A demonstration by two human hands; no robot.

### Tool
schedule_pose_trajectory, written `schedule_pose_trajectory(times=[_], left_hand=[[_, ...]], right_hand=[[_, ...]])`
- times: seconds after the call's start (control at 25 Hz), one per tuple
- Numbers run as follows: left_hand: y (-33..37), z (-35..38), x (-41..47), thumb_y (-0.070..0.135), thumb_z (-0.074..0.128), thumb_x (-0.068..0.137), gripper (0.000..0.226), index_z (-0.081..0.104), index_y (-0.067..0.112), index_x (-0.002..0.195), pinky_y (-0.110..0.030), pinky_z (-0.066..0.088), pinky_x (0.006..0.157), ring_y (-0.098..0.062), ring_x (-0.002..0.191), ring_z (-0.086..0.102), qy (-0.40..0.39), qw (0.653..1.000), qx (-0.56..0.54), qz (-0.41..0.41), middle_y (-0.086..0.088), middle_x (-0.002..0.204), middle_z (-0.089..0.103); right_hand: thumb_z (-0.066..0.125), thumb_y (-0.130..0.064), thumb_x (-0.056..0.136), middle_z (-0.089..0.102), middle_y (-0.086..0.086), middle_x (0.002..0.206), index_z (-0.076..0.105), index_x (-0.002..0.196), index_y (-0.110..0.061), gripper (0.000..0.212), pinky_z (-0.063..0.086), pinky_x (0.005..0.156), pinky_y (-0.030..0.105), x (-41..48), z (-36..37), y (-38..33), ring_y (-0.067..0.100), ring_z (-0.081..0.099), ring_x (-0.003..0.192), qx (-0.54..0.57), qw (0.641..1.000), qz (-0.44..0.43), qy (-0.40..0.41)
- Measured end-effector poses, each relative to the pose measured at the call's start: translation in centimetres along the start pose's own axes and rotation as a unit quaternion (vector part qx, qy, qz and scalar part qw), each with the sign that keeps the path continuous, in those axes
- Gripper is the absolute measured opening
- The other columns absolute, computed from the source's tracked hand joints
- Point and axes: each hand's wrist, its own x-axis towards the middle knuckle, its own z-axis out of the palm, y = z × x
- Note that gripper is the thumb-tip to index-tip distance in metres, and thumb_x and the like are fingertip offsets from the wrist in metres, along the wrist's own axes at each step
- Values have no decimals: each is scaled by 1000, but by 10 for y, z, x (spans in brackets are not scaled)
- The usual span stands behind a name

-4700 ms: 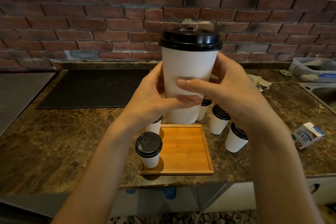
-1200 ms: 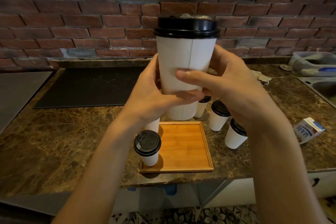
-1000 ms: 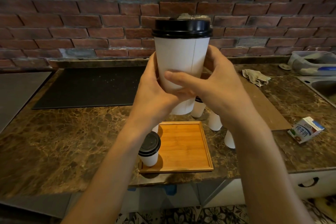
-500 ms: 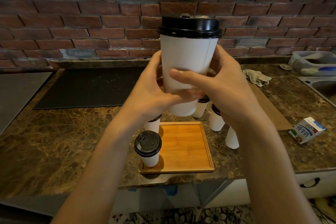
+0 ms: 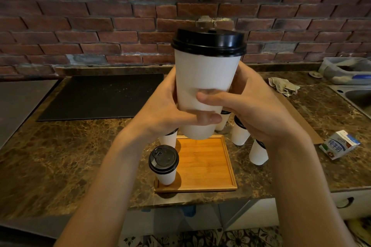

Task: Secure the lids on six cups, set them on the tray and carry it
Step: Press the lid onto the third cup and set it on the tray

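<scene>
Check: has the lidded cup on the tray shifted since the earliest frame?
No. The lidded cup stands at the near-left corner of the wooden tray, same as before. The left hand and right hand grip the raised cup.

Seen from the wearer's own eyes, the bare left forearm and right forearm rise from the bottom edge and angle inward. The left hand and right hand grip the lower half of a white paper cup from either side. Both thumbs cross its near face, the right above the left, with the fingers curled behind.
</scene>
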Motion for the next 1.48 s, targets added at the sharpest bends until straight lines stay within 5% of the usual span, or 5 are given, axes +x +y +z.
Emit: schedule_pose_trajectory(times=[0.44, 0.64, 0.84, 1.32, 1.48], left_hand=[[3, 3, 5, 24, 84, 56, 77, 44, 37, 120, -12, 52, 74, 1, 106, 61, 71, 997, 29, 25, 26, 108, 63], [1, 11, 4, 30, 86, 53, 85, 40, 35, 124, -8, 50, 75, 7, 107, 58, 114, 992, 39, 37, 19, 111, 61], [-3, 17, 4, 9, 85, 60, 85, 38, 38, 125, -8, 50, 74, 5, 107, 58, 141, 989, 28, 25, 15, 117, 57], [8, 6, 2, 26, 82, 55, 79, 41, 41, 121, -8, 50, 73, 6, 106, 59, 73, 997, 22, 22, 21, 114, 61], [7, 6, 2, 21, 86, 54, 81, 42, 38, 120, -9, 51, 71, 6, 102, 61, 43, 999, 19, 4, 29, 104, 64]], right_hand=[[79, -42, 60, 64, -9, 121, 51, 133, -23, 80, 57, 90, 32, 3, 10, -12, 6, 60, 112, -70, 996, -7, 55], [84, -33, 70, 62, -10, 118, 50, 133, -24, 72, 59, 86, 35, 2, 18, -11, 5, 60, 107, -77, 992, 3, 102], [85, -40, 66, 62, -12, 113, 51, 131, -24, 74, 58, 83, 32, 1, 28, -8, 3, 61, 101, -103, 983, 6, 153], [87, -30, 69, 65, -7, 118, 54, 129, -23, 69, 58, 87, 38, 3, 16, -7, 13, 63, 110, -39, 993, -18, 114], [84, -36, 66, 67, -10, 116, 55, 129, -25, 71, 57, 87, 29, 2, 9, -5, 6, 62, 109, -34, 997, -22, 64]])
